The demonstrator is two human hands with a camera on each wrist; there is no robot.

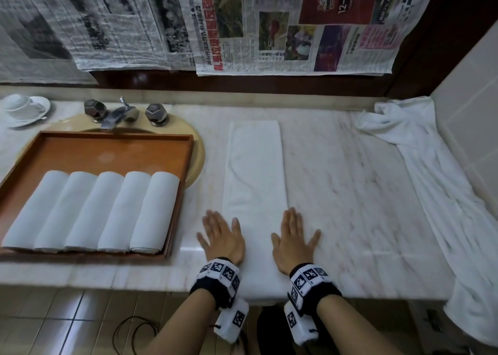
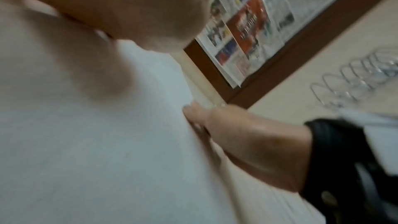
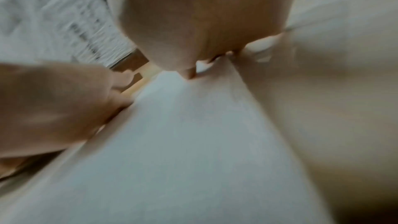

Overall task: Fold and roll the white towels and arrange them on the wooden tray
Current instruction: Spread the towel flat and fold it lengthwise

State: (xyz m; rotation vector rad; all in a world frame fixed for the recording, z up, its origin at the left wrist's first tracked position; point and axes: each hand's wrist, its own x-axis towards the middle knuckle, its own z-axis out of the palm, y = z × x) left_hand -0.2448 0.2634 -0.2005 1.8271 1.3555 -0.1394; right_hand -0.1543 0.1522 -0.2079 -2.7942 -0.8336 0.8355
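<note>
Towel (image 1: 254,166) strip flat; hands (image 1: 222,237) flank its near edges

a folded white towel (image 1: 254,166) lies flat as a long strip, right of the wooden tray (image 1: 107,149). five rolled towels (image 1: 94,211) line the tray's near side.

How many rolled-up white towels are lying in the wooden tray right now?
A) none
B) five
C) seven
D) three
B: five rolled white towels lie side by side in the brown wooden tray, while a sixth, long folded white towel is flat on the marble counter, not yet rolled.
</note>
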